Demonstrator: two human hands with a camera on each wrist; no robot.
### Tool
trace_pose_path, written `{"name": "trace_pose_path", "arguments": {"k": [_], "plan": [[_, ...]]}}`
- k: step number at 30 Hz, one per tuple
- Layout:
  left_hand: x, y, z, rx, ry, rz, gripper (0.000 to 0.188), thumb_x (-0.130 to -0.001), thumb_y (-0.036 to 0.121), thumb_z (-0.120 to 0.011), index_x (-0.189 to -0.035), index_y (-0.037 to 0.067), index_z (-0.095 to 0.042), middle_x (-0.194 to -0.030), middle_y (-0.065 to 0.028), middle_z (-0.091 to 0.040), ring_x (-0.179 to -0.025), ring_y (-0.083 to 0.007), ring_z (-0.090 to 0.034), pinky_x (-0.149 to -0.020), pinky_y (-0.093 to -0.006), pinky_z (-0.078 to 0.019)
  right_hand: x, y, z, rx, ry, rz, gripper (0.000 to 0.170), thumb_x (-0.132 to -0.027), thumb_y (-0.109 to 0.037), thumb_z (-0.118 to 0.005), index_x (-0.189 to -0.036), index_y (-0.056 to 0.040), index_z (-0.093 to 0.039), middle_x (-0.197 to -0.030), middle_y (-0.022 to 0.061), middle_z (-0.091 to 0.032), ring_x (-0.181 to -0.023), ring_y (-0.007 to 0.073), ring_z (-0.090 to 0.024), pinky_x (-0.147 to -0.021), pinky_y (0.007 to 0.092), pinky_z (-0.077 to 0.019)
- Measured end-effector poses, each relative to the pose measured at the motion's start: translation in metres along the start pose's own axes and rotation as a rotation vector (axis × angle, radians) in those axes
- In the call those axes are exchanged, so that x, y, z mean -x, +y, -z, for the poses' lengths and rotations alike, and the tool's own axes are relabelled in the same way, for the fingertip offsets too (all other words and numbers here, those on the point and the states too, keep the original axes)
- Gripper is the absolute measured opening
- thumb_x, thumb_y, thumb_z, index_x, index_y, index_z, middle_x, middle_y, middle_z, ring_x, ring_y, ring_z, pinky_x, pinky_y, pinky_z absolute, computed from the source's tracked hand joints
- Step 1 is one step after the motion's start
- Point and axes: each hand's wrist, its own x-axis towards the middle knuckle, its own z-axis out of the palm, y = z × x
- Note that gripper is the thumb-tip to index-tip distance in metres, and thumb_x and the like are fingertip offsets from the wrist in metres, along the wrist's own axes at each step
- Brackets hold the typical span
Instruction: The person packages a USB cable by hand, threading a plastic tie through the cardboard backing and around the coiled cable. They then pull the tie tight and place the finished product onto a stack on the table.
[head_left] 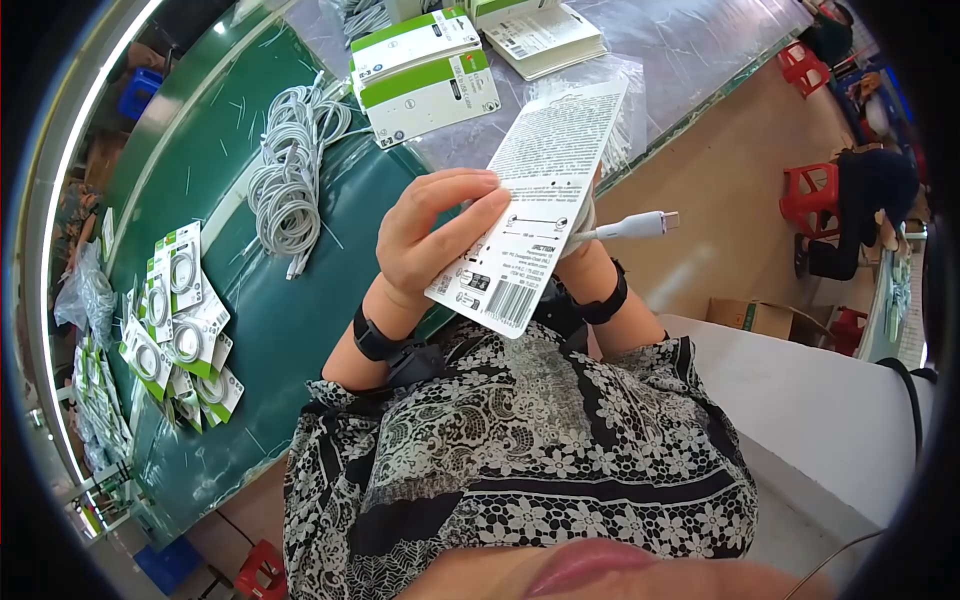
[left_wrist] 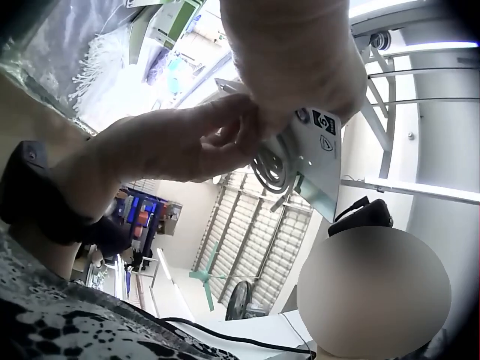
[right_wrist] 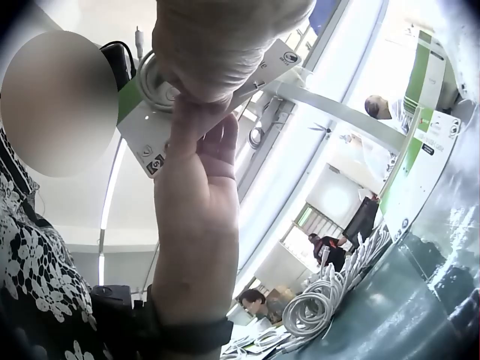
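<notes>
A white packaging card (head_left: 540, 190) is held up before the chest, its printed back and barcode facing the head camera. My left hand (head_left: 430, 230) pinches it by the left edge, finger and thumb tips meeting near its middle. Behind the card, mostly hidden in the head view, my right hand (head_left: 583, 262) grips the coiled white cable (left_wrist: 274, 166) against the card's front. The cable's plug (head_left: 645, 224) sticks out past the right edge. In the right wrist view, the coil (right_wrist: 154, 86) lies along the card's green-and-white front (right_wrist: 142, 131).
Bundled white cables (head_left: 290, 180) lie on the green table (head_left: 250, 400). Left of them is a pile of cards with coiled cables (head_left: 180, 330). Stacks of green-and-white cards (head_left: 430, 95) stand at the back. A white surface (head_left: 800, 390) is at the right.
</notes>
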Motion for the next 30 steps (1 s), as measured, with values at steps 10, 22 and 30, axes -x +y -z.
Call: {"name": "trace_pose_path", "arguments": {"k": [10, 22, 30], "plan": [[-0.006, 0.0, 0.002, -0.024, -0.036, -0.023, 0.036, -0.064, 0.005, -0.075, -0.1, 0.002, -0.069, -0.097, -0.0118, -0.064, -0.088, -0.0252, -0.065, -0.075, -0.0305, -0.0543, 0.022, 0.012, 0.0, -0.24, -0.112, -0.362, 0.035, -0.071, -0.02, -0.075, -0.102, -0.0119, -0.061, -0.113, 0.0063, -0.056, -0.107, 0.0308, -0.051, -0.093, 0.0433, -0.0416], [-0.008, 0.003, -0.009, 0.014, 0.114, 0.027, 0.039, -0.062, 0.002, -0.076, -0.1, 0.006, -0.071, -0.105, -0.0115, -0.062, -0.09, -0.0224, -0.063, -0.074, -0.0284, -0.0541, 0.02, -0.034, 0.014, -0.644, -0.287, -0.566, 0.031, -0.087, -0.019, -0.058, -0.115, -0.0065, -0.056, -0.12, 0.013, -0.054, -0.113, 0.0301, -0.052, -0.096, 0.0417, -0.0429], [-0.004, 0.013, -0.008, 0.114, 0.093, 0.141, 0.038, -0.066, -0.003, -0.077, -0.102, 0.008, -0.071, -0.11, -0.0104, -0.052, -0.096, -0.0236, -0.062, -0.078, -0.0286, -0.0557, 0.037, -0.042, 0.021, -0.385, -0.758, -0.366, 0.032, -0.093, -0.014, -0.046, -0.123, -0.006, -0.053, -0.122, 0.0151, -0.054, -0.112, 0.0282, -0.054, -0.094, 0.0387, -0.0449]]}}
